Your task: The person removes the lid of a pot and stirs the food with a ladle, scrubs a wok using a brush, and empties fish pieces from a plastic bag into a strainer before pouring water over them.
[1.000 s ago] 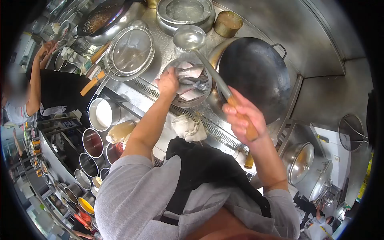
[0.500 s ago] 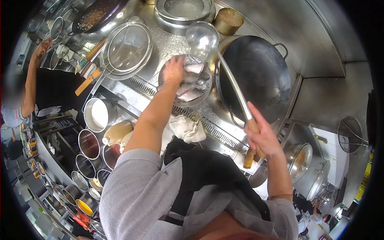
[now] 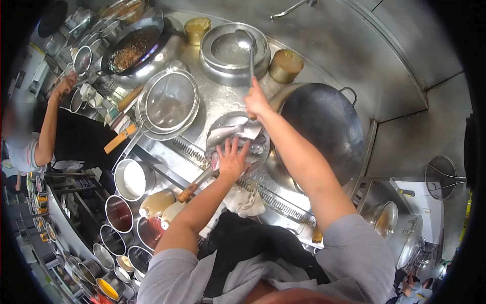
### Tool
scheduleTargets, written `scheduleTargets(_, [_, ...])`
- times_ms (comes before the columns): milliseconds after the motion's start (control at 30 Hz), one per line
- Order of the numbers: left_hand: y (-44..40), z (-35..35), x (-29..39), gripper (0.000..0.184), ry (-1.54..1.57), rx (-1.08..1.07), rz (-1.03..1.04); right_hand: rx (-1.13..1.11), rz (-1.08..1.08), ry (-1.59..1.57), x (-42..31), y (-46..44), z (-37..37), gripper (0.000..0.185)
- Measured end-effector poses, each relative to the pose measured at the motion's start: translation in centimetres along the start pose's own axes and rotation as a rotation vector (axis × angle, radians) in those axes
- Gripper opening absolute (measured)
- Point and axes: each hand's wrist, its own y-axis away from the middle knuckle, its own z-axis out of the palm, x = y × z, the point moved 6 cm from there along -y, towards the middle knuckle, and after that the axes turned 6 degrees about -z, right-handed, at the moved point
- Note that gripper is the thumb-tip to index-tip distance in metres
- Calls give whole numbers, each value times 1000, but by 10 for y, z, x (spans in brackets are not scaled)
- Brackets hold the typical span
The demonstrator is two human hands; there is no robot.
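My right hand [image 3: 257, 104] is closed around the handle of a metal ladle [image 3: 251, 63], whose bowl dips into a round steel pot [image 3: 206, 50] of cloudy liquid. My left hand [image 3: 232, 161] lies with fingers spread on pieces of silvery fish [image 3: 228, 133]. The fish rest in a shallow round metal vessel [image 3: 265, 161] on the wet steel counter. A wooden handle [image 3: 188, 192] on a metal shaft leads toward that vessel; its joint is hidden near my left hand. Right of the fish, a large dark wok [image 3: 324, 131] sits partly behind my right forearm.
Mesh strainers [image 3: 169, 101] rest over a basin on the left. A tin [image 3: 286, 66] stands beside the pot. Several steel containers [image 3: 119, 214] and a crumpled cloth [image 3: 244, 201] are near the front edge. At far left, another person's arm [image 3: 46, 126] reaches toward a pan.
My right hand has swung the ladle from over the fish and wok edge to the pot at the back. My left hand has shifted to the near side of the fish. The view has moved slightly.
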Motion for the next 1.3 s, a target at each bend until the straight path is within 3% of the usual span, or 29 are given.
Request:
scheduleTargets(67, [-8, 2, -5, 95, 46, -48, -45, 43, -53, -26, -6, -34, 16, 85])
scheduleTargets(100, [-7, 3, -5, 95, 5, -70, -56, 93, -36, -232, -8, -40, 19, 64])
scheduleTargets(133, [-7, 4, -4, 96, -34, -87, -73, 93, -44, -228, -12, -48, 10, 64])
scheduleTargets(200, [-9, 24, -7, 96, -20, -18, -63, -448, 310, -1437, -31, -54, 28, 28])
scheduleTargets(233, [-10, 32, -8, 95, -29, 31, -57, -410, 367, -1631, -41, -41, 19, 12])
scheduleTargets(333, [-14, 20, -1, 89, -8, 153, -64, -457, 259, -1729, -50, -2, 7, 14])
scheduleTargets(400, [-21, 22, -6, 76, 79, 82, -89, -456, 286, -1720, -47, 31, -7, 10])
scheduleTargets(467, [-32, 25, -11, 56, 227, 171, -133, -465, 130, -1682, -53, 70, -33, 8])
scheduleTargets(533, [-35, 7, -11, 53, 391, 129, -184, -488, 130, -1645, -57, 115, -54, 15])
scheduleTargets(600, [-46, -5, -19, 52, 394, -69, -292, -504, 114, -1614, -63, 162, -71, 23])
scheduleTargets(667, [-71, -6, -31, 56, 498, -197, -301, -504, 161, -1601, -60, 199, -86, 33])
scheduleTargets(833, [-88, -54, -4, 69, 228, -73, -268, -464, 231, -1508, -41, 272, -119, 61])
scheduleTargets(967, [-76, -11, 5, 64, 77, 120, -163, -457, 269, -1261, -20, 318, -138, 81])
scheduleTargets(1133, [-58, -9, 9, 71, 111, 200, -193, -526, 269, -1261, -3, 349, -150, 83])
scheduleTargets(1200, [-34, -40, -1, 83, 73, 299, -375, -514, 285, -1208, 4, 356, -155, 84])
scheduleTargets(1233, [-26, -44, -10, 98, 99, 356, -437, -519, 286, -1172, 9, 358, -157, 84])
scheduleTargets(1267, [-23, -39, -22, 98, 95, 355, -436, -518, 286, -1176, 13, 361, -159, 84])
scheduleTargets(1300, [-20, -22, -38, 101, 125, 218, -456, -513, 297, -1149, 17, 364, -161, 85])
